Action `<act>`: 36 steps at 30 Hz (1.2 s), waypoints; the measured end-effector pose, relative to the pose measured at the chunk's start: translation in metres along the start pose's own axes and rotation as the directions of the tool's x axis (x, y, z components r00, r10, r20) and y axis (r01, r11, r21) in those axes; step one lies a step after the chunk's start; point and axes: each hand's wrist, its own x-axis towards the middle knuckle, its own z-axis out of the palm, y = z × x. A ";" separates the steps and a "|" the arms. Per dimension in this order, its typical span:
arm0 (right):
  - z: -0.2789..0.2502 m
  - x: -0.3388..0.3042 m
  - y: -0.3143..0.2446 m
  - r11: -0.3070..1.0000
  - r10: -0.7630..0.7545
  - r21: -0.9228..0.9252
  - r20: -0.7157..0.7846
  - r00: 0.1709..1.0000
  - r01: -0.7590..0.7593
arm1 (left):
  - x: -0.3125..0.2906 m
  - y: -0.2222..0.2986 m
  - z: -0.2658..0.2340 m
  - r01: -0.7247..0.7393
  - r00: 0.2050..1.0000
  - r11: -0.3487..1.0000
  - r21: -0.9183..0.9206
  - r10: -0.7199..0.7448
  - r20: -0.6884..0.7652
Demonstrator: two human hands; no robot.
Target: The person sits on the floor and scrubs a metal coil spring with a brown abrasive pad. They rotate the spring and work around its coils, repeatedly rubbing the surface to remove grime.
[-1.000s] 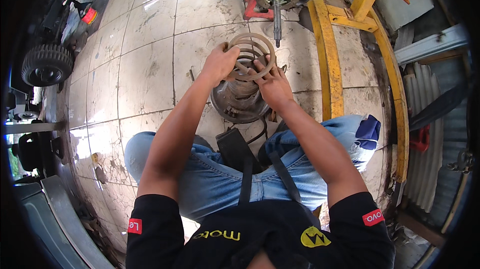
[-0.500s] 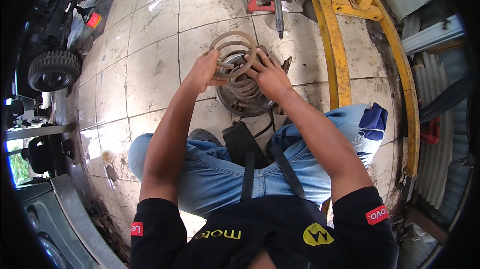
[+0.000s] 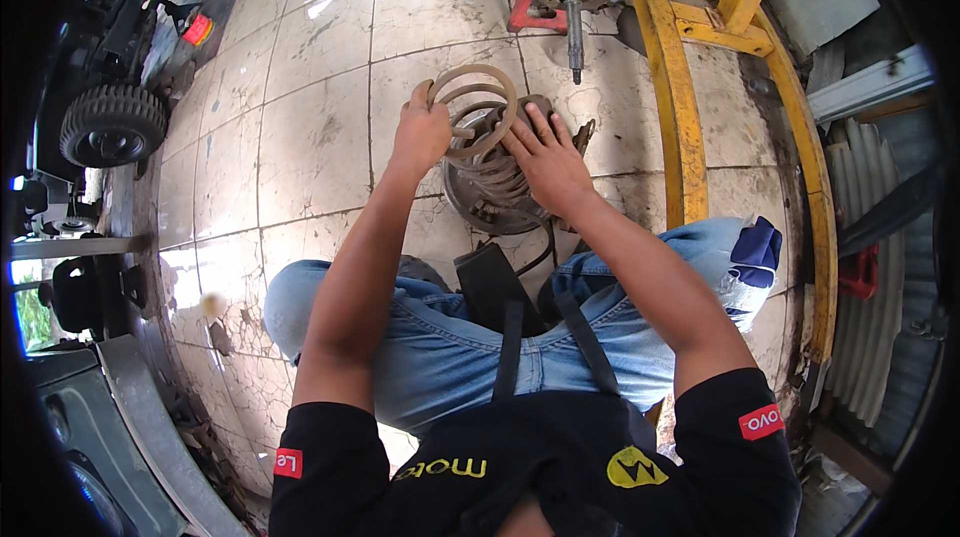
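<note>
A tan-brown coil spring (image 3: 497, 175) stands between my hands, its wide upper loops leaning away from me. Beneath it is a round, dark metal plate (image 3: 460, 199) on the tiled floor. My left hand (image 3: 422, 137) is closed around the left side of the upper coils, fingertips partly hidden. Against the right side of the coils rests my right hand (image 3: 552, 162), its fingers stretched out and spread. Near the plate's right edge sticks up a small metal bracket (image 3: 584, 134).
A hub with a protruding splined shaft (image 3: 574, 37) is ahead, beside a red stand (image 3: 530, 12). A yellow metal frame (image 3: 680, 127) rises to the right. Between my knees hangs a black flat pouch (image 3: 490, 282). A vehicle wheel (image 3: 112, 127) is far left.
My left hand has curled tighter on the spring's left side. My right hand has slid toward the coils' right side, fingers straighter. The whole view has shifted slightly.
</note>
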 end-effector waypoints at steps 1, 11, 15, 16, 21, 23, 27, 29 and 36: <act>0.001 -0.002 -0.005 0.999 0.008 -0.041 0.060 0.998 -0.005 | -0.001 0.002 0.003 -0.012 1.000 1.000 0.010 0.012 -0.012; 0.001 -0.001 -0.018 0.993 -0.113 0.053 0.117 0.987 0.107 | 0.009 0.002 -0.006 0.054 0.995 0.991 -0.126 -0.044 0.086; 0.001 0.002 -0.015 0.966 -0.233 0.141 0.122 0.965 0.216 | 0.010 -0.001 -0.011 0.110 0.987 0.984 -0.140 -0.092 0.133; 0.001 0.005 -0.013 0.984 -0.152 0.112 0.089 0.984 0.142 | 0.012 -0.001 -0.011 0.091 0.989 0.986 -0.140 -0.073 0.132; 0.007 -0.001 -0.018 0.985 -0.122 0.128 0.050 0.991 0.115 | 0.020 -0.007 -0.009 0.061 0.980 0.992 -0.114 -0.038 0.195; 0.004 0.001 -0.011 0.971 -0.205 0.146 0.109 0.973 0.189 | 0.015 -0.004 -0.011 0.102 0.978 0.987 -0.124 -0.077 0.192; -0.007 0.007 -0.016 0.998 -0.020 -0.055 0.159 0.987 0.029 | 0.018 -0.001 -0.013 0.061 0.977 0.996 -0.070 -0.045 0.208; 0.004 0.001 -0.023 0.981 -0.161 0.127 0.087 0.983 0.150 | 0.013 0.000 -0.015 0.067 0.980 0.994 -0.088 -0.049 0.194; 0.004 0.003 -0.017 0.992 -0.091 0.100 0.092 0.992 0.082 | 0.009 0.011 -0.022 0.128 0.959 0.988 -0.083 -0.102 0.264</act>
